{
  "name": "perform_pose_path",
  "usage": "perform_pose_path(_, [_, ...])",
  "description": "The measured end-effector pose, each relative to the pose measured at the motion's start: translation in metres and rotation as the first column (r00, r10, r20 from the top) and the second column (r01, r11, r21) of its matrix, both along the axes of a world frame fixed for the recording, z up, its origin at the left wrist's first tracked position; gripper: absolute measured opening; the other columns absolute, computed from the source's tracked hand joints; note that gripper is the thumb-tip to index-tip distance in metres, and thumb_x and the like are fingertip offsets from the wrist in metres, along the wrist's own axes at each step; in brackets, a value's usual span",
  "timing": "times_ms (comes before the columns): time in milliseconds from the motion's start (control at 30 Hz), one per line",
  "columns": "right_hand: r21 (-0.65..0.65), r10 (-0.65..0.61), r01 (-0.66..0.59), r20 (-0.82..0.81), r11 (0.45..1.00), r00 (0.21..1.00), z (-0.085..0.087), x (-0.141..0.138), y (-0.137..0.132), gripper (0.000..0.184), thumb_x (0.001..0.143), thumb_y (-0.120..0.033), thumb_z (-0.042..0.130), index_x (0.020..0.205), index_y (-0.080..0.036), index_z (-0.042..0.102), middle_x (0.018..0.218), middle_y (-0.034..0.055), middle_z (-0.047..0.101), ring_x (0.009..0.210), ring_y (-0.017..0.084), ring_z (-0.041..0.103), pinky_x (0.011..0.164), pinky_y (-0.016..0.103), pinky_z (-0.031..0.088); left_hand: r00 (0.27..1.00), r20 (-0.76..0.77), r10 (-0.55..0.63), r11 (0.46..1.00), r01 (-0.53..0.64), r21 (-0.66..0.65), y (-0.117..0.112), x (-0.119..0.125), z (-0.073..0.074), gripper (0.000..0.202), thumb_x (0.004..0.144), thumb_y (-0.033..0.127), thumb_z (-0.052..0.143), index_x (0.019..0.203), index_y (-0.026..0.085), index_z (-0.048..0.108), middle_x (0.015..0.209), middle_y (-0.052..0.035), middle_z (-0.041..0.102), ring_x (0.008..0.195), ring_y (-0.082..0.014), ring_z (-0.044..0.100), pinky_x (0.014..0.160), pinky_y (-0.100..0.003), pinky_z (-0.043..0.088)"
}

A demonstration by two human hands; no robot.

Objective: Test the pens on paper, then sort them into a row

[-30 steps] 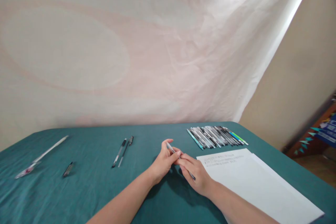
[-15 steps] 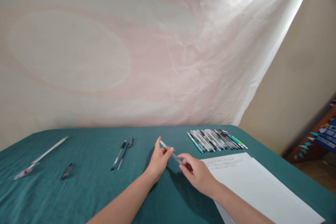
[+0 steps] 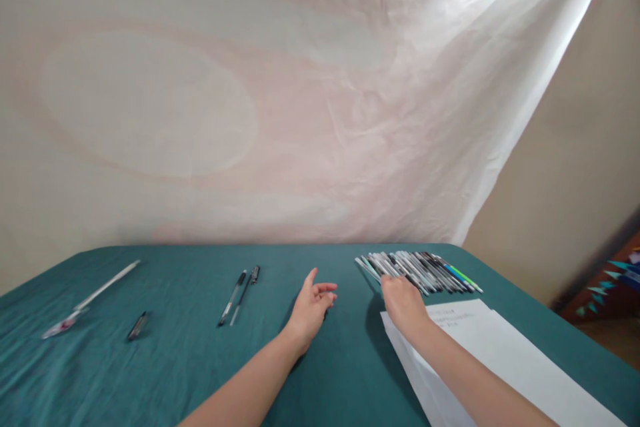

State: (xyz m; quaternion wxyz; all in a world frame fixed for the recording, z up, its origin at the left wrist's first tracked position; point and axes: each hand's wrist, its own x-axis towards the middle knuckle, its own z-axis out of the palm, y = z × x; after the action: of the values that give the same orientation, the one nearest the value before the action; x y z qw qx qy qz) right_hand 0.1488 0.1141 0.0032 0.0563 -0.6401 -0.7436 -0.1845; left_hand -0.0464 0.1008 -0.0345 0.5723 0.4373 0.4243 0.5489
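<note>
My right hand [image 3: 404,300] is closed on a pale pen [image 3: 369,271], whose far end sticks out to the upper left. It is held at the left end of a row of pens [image 3: 423,270], lying side by side; whether it touches them I cannot tell. My left hand [image 3: 313,312] holds nothing, its fingers apart, low over the green cloth [image 3: 290,267]. Left of it lie a clear pen with black ends [image 3: 232,299], a thin dark refill [image 3: 242,300] and a dark pen cap [image 3: 255,273].
Sheets of white paper [image 3: 505,360] with some writing lie at the right, partly under my right forearm. Farther left are a short dark pen piece [image 3: 137,325] and a long white stick [image 3: 107,285] with a clear wrapper end [image 3: 60,327]. A pale curtain [image 3: 300,113] hangs behind the table.
My right hand has carried the pen rightward and away from me to the pen row. My left hand has let go of it and spread its fingers. The view has shifted slightly.
</note>
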Motion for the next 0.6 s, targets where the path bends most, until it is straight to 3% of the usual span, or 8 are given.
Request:
perform_pose_path(233, [0.061,-0.055,0.052,0.042,0.997,0.998,-0.013,-0.011,0.004,0.022,0.076,-0.002,0.043,0.073,-0.010,0.063,0.073,0.0171,0.063,0.075,0.026,0.060,0.055,0.029,0.042,0.999,-0.032,0.019,0.999,-0.018,0.034,-0.003,0.001,-0.002,0.057,0.071,0.007,0.050,0.124,0.015,0.029,0.095,-0.0093,0.057,0.076,-0.0117,0.055,0.068,-0.025,0.041])
perform_pose_path(433, [0.122,-0.009,0.001,0.071,0.993,0.997,-0.014,-0.009,0.004,0.013,0.078,-0.019,0.051,0.078,-0.011,0.060,0.079,0.0165,0.058,0.076,0.028,0.057,0.053,0.031,0.041,0.996,-0.062,0.066,0.997,-0.063,0.051,-0.004,0.005,-0.004,0.037,0.069,0.003,0.048,0.105,0.014,0.046,0.089,-0.0080,0.059,0.074,-0.0110,0.056,0.066,-0.023,0.043])
perform_pose_path(500, [0.136,0.065,-0.075,0.077,0.988,0.995,-0.011,-0.016,-0.002,0.012,0.077,-0.022,0.053,0.077,-0.012,0.060,0.079,0.0148,0.057,0.078,0.028,0.055,0.053,0.031,0.040,0.990,-0.106,0.089,0.994,-0.082,0.074,0.002,-0.001,0.004,0.029,0.068,0.004,0.049,0.095,0.014,0.052,0.087,-0.0075,0.061,0.073,-0.0113,0.057,0.068,-0.024,0.044])
perform_pose_path(600, [0.136,0.219,-0.225,0.056,0.965,0.974,-0.009,-0.033,-0.015,0.009,0.076,-0.021,0.053,0.072,-0.015,0.059,0.076,0.0122,0.056,0.077,0.026,0.053,0.055,0.031,0.040,0.947,-0.274,0.171,0.972,-0.117,0.202,0.015,-0.028,0.029,0.019,0.071,0.007,0.047,0.084,0.014,0.059,0.081,-0.0060,0.064,0.071,-0.0116,0.058,0.070,-0.025,0.045])
